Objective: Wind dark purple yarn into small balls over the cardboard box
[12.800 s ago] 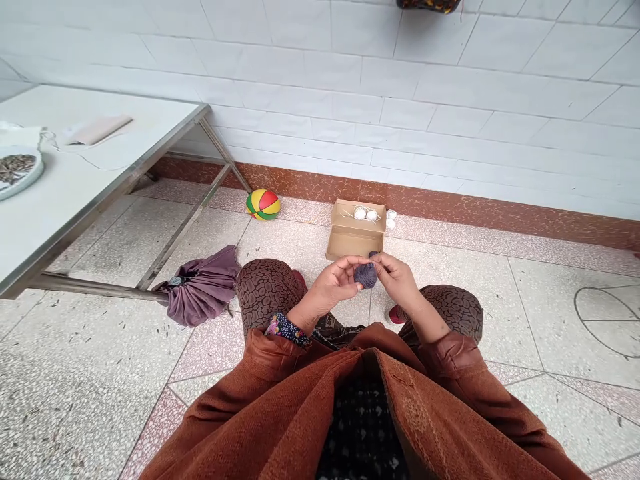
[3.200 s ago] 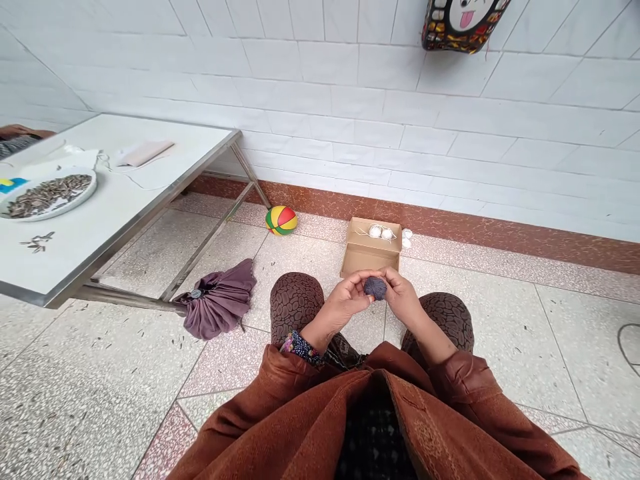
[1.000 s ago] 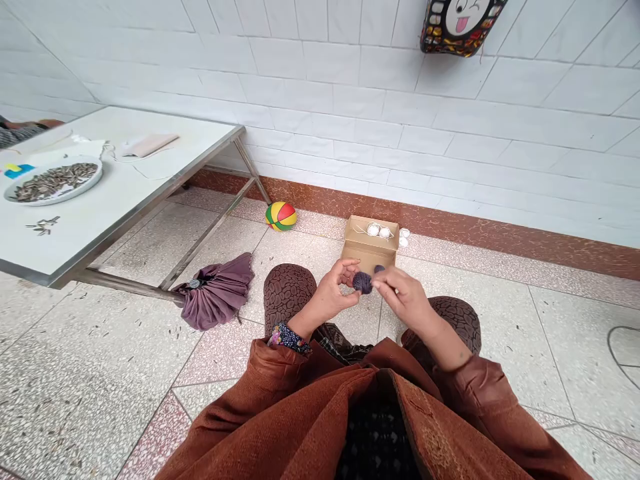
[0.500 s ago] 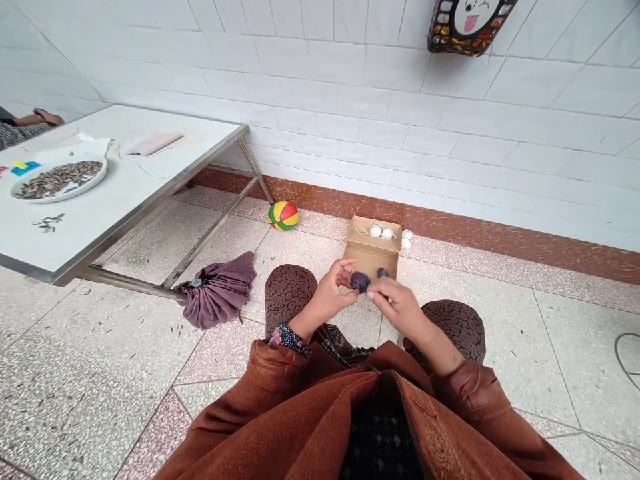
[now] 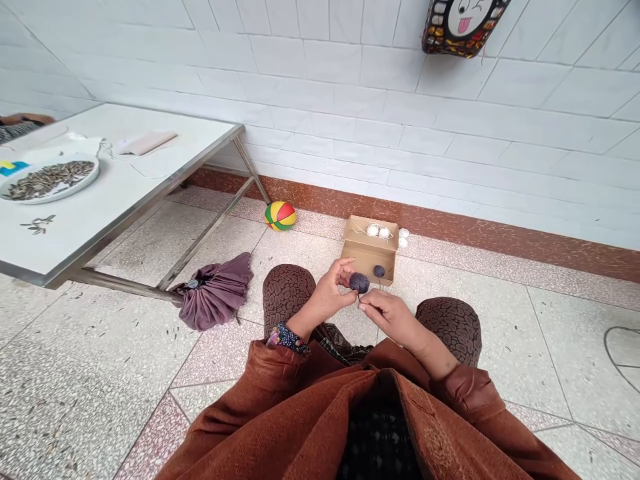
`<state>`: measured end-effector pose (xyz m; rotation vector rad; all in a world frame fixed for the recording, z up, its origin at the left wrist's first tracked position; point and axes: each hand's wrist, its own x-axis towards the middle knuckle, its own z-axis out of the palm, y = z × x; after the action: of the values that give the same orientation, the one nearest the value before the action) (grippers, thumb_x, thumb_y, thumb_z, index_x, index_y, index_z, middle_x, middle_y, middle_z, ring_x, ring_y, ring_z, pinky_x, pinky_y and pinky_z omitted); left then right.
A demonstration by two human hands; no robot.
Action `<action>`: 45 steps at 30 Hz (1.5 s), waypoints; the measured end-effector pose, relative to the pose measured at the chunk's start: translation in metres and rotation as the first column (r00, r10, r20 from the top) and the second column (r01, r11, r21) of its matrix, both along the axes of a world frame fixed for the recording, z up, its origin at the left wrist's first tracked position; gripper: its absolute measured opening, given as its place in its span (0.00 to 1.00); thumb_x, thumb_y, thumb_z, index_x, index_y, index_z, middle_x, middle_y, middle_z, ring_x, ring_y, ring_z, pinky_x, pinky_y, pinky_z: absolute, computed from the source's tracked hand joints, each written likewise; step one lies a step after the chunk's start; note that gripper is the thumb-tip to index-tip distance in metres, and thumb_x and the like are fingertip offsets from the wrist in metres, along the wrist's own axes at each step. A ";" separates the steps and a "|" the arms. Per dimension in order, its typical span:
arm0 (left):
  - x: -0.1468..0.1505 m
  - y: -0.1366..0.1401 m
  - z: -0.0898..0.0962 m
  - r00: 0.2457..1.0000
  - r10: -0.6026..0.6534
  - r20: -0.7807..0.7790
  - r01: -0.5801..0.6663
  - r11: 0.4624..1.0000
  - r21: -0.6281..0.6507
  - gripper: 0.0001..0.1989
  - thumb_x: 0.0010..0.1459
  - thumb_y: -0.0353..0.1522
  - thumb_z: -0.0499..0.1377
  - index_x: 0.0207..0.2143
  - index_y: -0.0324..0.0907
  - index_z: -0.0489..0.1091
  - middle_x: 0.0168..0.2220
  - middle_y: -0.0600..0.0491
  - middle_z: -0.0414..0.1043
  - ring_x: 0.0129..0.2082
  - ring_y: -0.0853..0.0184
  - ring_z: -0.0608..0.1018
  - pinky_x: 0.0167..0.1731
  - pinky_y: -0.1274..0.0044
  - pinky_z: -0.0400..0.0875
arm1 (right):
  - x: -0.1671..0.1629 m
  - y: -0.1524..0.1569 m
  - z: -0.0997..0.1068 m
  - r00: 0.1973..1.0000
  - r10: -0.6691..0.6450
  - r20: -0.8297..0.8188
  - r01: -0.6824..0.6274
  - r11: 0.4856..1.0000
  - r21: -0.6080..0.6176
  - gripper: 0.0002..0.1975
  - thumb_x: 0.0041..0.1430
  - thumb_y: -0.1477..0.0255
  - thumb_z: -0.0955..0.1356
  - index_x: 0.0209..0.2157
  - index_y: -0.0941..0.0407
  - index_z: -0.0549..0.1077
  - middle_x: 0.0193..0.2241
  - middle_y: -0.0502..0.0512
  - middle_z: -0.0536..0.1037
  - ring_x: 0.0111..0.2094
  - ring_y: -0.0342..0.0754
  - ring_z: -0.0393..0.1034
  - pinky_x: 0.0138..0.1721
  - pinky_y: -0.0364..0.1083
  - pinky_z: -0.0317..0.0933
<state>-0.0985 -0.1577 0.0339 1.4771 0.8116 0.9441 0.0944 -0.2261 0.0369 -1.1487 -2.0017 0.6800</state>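
Note:
My left hand (image 5: pixel 330 290) holds a dark purple-grey ball of yarn (image 5: pixel 359 283) between thumb and fingers, above the floor between my knees. Just below and right of the ball, my right hand (image 5: pixel 389 312) is closed in a pinch on a strand of the yarn that runs from it. Beyond my hands lies an open cardboard box (image 5: pixel 361 257). A smaller dark yarn ball (image 5: pixel 379 271) sits in its near part, with a strand hanging toward my right hand. White yarn balls (image 5: pixel 379 231) rest on the box's far part.
More small white balls (image 5: pixel 403 237) lie right of the box. A striped ball (image 5: pixel 281 216) and a folded purple umbrella (image 5: pixel 216 291) are on the floor to the left. A white table (image 5: pixel 150 175) carries a tray of seeds (image 5: pixel 53 179). Someone's arm (image 5: pixel 25 120) shows beyond it.
My right hand has moved down and slightly left, from beside the yarn ball to below it. The smaller yarn ball in the box is now more fully visible. The view has shifted slightly.

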 end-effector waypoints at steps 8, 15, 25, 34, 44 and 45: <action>0.001 -0.007 0.010 0.955 -0.191 0.225 0.228 0.962 -0.148 0.33 0.51 0.29 0.69 0.59 0.47 0.68 0.46 0.52 0.74 0.43 0.68 0.76 0.48 0.73 0.70 | 0.014 0.032 0.003 0.971 -0.224 -0.082 0.227 0.974 0.024 0.18 0.75 0.58 0.64 0.34 0.53 0.76 0.30 0.54 0.78 0.34 0.49 0.74 0.39 0.47 0.68; 0.004 -0.002 -0.002 0.983 0.023 0.183 0.011 0.983 -0.181 0.27 0.53 0.32 0.69 0.55 0.44 0.70 0.45 0.50 0.75 0.46 0.64 0.77 0.50 0.71 0.69 | -0.007 -0.002 -0.010 0.998 0.052 0.029 -0.052 0.999 0.011 0.17 0.76 0.61 0.63 0.36 0.52 0.77 0.30 0.53 0.78 0.33 0.48 0.73 0.37 0.46 0.69; 0.005 -0.009 0.007 0.955 -0.168 0.244 0.219 0.955 -0.199 0.29 0.54 0.31 0.70 0.59 0.47 0.69 0.47 0.50 0.74 0.47 0.65 0.76 0.49 0.72 0.68 | 0.020 0.040 0.021 0.947 -0.281 -0.159 0.279 0.960 -0.033 0.17 0.73 0.57 0.65 0.34 0.53 0.75 0.29 0.52 0.77 0.32 0.49 0.71 0.37 0.47 0.67; 0.012 -0.004 -0.008 0.985 0.064 0.161 -0.022 0.968 -0.251 0.22 0.51 0.31 0.70 0.50 0.42 0.74 0.45 0.50 0.77 0.44 0.65 0.77 0.50 0.71 0.70 | -0.002 0.009 -0.019 0.994 -0.074 -0.084 0.070 0.996 -0.054 0.14 0.74 0.63 0.64 0.35 0.52 0.75 0.31 0.53 0.79 0.34 0.49 0.74 0.39 0.47 0.69; 0.028 0.005 0.007 0.975 -0.116 0.188 0.159 0.959 -0.236 0.24 0.55 0.34 0.68 0.54 0.45 0.69 0.40 0.54 0.76 0.33 0.70 0.78 0.36 0.76 0.71 | 0.024 0.063 0.020 0.945 -0.298 -0.134 0.306 0.951 0.046 0.14 0.71 0.61 0.67 0.32 0.52 0.76 0.30 0.53 0.76 0.34 0.49 0.71 0.39 0.48 0.67; 0.031 0.005 0.009 0.974 -0.096 0.207 0.149 0.954 -0.262 0.25 0.54 0.33 0.68 0.54 0.46 0.68 0.41 0.54 0.76 0.31 0.71 0.78 0.34 0.76 0.71 | 0.023 0.065 0.019 0.935 -0.325 -0.140 0.333 0.942 0.036 0.14 0.71 0.61 0.67 0.32 0.52 0.75 0.30 0.53 0.76 0.33 0.49 0.70 0.39 0.47 0.67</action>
<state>-0.0679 -0.1523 0.0428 1.1608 0.6709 0.8286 0.1176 -0.1614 0.0559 -1.3278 -1.6545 0.5060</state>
